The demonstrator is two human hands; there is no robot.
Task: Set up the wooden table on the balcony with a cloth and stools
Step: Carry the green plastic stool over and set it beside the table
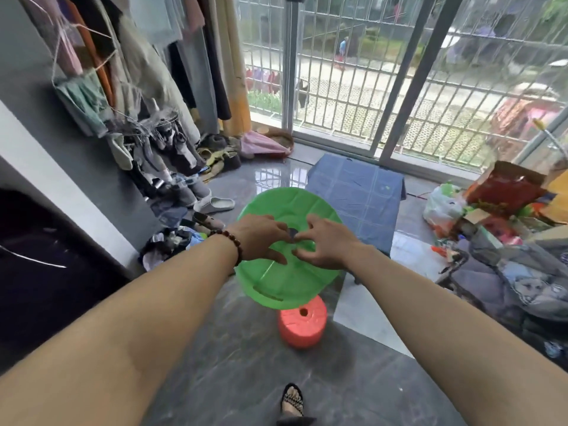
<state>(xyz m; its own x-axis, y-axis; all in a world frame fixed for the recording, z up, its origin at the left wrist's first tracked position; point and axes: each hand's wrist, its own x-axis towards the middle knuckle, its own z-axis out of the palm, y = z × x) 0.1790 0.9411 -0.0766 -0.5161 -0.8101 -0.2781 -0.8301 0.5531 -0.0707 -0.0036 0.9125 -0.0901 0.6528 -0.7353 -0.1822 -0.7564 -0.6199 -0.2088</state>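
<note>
Nearest, a sandalled foot [292, 401] stands on the glossy grey tiled floor [215, 370]. Just ahead, a coral-red round plastic stool [302, 325] already sits on the floor. Above it, a green round plastic stool [289, 282] is held in the air, tilted, with its seat facing the camera. The left hand [261, 238] and right hand [325, 245] meet at its centre hole, each grip curled onto the seat there. Beyond lies a blue checked cloth [356, 192], draped over a low worktop that it hides, beside the barred sliding window [338, 87]. The cloth step looks done and stool placing seems under way. The next move likely calls for lowering the green stool level beside the worktop, clear of the red one.
</note>
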